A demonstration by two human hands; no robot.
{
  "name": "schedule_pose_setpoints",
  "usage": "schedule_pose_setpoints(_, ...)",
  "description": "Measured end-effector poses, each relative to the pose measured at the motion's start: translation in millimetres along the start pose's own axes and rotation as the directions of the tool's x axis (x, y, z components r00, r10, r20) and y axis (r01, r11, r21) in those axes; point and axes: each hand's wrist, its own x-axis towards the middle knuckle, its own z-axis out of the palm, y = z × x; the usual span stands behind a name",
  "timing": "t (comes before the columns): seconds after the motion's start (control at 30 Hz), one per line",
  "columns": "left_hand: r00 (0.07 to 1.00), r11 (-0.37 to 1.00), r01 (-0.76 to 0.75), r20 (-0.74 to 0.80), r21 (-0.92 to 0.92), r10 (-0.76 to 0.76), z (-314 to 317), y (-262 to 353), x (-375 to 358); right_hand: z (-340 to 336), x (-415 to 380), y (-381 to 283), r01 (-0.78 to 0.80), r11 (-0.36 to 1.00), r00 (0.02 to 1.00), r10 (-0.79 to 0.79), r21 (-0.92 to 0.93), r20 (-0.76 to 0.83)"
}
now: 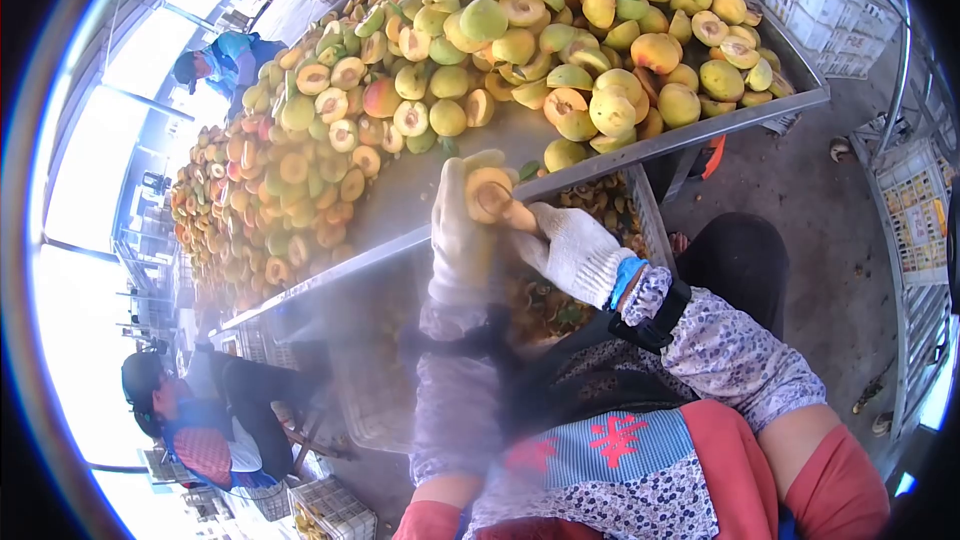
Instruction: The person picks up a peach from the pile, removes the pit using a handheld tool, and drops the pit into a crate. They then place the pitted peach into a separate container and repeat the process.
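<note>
My left hand (453, 225), in a white glove, is closed around a halved peach (488, 196) over the near edge of the metal table. The cut face with its stone hollow is turned towards me. My right hand (578, 255), also gloved, is closed with its fingertips right at the peach. A short tan piece (519, 217) sticks out from its fingers against the cut face; I cannot tell whether it is a tool handle or a bare fingertip. Beyond my hands, a big heap of whole and halved peaches (483, 20) covers the table.
The table's raised metal rim (690, 135) runs across in front of me. Below it, a container holds cut pieces (610, 202). White crates (800, 0) are stacked at back right, beside a metal rack (915, 230). One person (225, 410) sits at left; another (225, 58) bends farther back.
</note>
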Motion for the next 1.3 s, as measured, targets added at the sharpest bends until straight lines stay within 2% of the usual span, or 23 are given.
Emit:
schedule_pose_setpoints(0.07,0.998,0.999,0.047,0.029,-0.024,-0.047,-2,4,-7,7,-3,-3,0.025,0.955,0.999,-0.033,0.294,0.021)
schedule_pose_setpoints(0.1,0.999,1.0,0.03,-0.018,0.004,-0.029,2,5,-9,13,-4,-1,-0.049,0.899,0.997,0.016,0.435,0.079)
schedule_pose_setpoints(0.17,0.998,0.999,0.015,-0.063,0.031,-0.013,6,8,-11,17,-4,-4,-0.125,0.828,0.988,0.051,0.547,0.149)
schedule_pose_setpoints(0.23,0.958,0.856,-0.254,-0.007,0.45,0.288,6,10,-12,18,-7,-5,-0.202,0.737,0.973,0.075,0.645,0.22)
schedule_pose_setpoints(0.27,0.958,0.856,-0.254,-0.006,0.45,0.288,3,7,-13,20,-9,-6,-0.263,0.685,0.955,0.082,0.679,0.286)
schedule_pose_setpoints(0.33,0.996,0.978,-0.069,-0.049,0.197,0.08,-4,-4,-13,17,-10,-7,-0.324,0.628,0.933,0.086,0.708,0.35)
schedule_pose_setpoints(0.43,0.995,0.986,-0.052,-0.071,0.156,0.064,-2,1,-14,9,-8,-5,-0.468,0.66,0.845,0.14,0.587,0.516)
schedule_pose_setpoints(0.5,0.998,0.995,-0.028,-0.06,0.099,0.034,-2,-2,-11,18,-5,2,-0.062,0.832,0.987,-0.03,0.551,0.158)
schedule_pose_setpoints(0.53,0.999,0.999,0.002,-0.045,0.039,0.0,-2,-6,-12,18,-4,7,-0.062,0.832,0.987,-0.03,0.552,0.157)
schedule_pose_setpoints(0.6,0.995,0.995,0.092,0.047,-0.03,-0.09,-14,-4,-10,7,0,7,0.015,0.997,0.997,-0.02,0.075,0.075)
schedule_pose_setpoints(0.63,0.944,0.914,0.329,0.111,-0.238,-0.311,-17,-2,-10,1,-1,4,-0.017,0.997,0.996,0.024,-0.074,0.091)
schedule_pose_setpoints(0.67,0.842,0.736,0.537,0.217,-0.412,-0.493,-18,6,-9,-2,-2,0,-0.017,0.997,0.996,0.024,-0.073,0.092)
schedule_pose_setpoints(0.7,0.928,0.929,0.351,0.18,-0.118,-0.327,-19,14,-14,-4,-3,-3,-0.036,0.99,0.995,0.048,-0.133,0.092)
schedule_pose_setpoints(0.83,0.958,0.941,0.288,0.064,-0.176,-0.281,-6,-2,-22,-2,-3,1,-0.045,0.981,0.996,0.06,-0.191,0.073)
schedule_pose_setpoints(0.9,1.0,0.997,0.004,0.013,0.082,-0.005,-4,0,-27,6,-2,10,-0.04,0.987,0.995,0.053,-0.157,0.085)
schedule_pose_setpoints(0.93,1.0,0.997,0.005,0.013,0.082,-0.006,-4,3,-28,9,-2,12,-0.032,0.992,0.994,0.044,-0.123,0.1)
schedule_pose_setpoints(0.97,0.994,0.994,0.107,0.021,-0.038,-0.106,-4,11,-27,8,-4,9,-0.032,0.992,0.994,0.044,-0.124,0.101)
schedule_pose_setpoints(1.0,0.978,0.966,0.208,0.042,-0.156,-0.204,-4,15,-27,6,-7,2,-0.052,0.999,0.99,0.05,0.011,0.132)
schedule_pose_setpoints(1.03,0.978,0.965,0.209,0.042,-0.157,-0.205,-3,9,-28,6,-10,-3,-0.076,0.986,0.985,0.052,0.146,0.162)
schedule_pose_setpoints(1.07,0.991,0.987,0.125,-0.022,-0.102,-0.128,-1,2,-27,9,-11,-5,-0.077,0.987,0.985,0.053,0.144,0.162)
schedule_pose_setpoints(1.13,0.996,0.998,0.044,-0.081,-0.045,-0.047,0,-6,-25,17,-14,-5,-0.182,0.809,0.961,0.025,0.559,0.276)
schedule_pose_setpoints(1.17,0.996,1.0,0.028,-0.09,-0.013,-0.029,1,-4,-25,24,-12,-1,-0.172,0.761,0.959,-0.014,0.625,0.282)
schedule_pose_setpoints(1.3,0.989,0.998,0.016,-0.149,0.054,-0.007,2,-9,-26,24,-9,9,-0.19,0.802,0.943,-0.012,0.566,0.334)
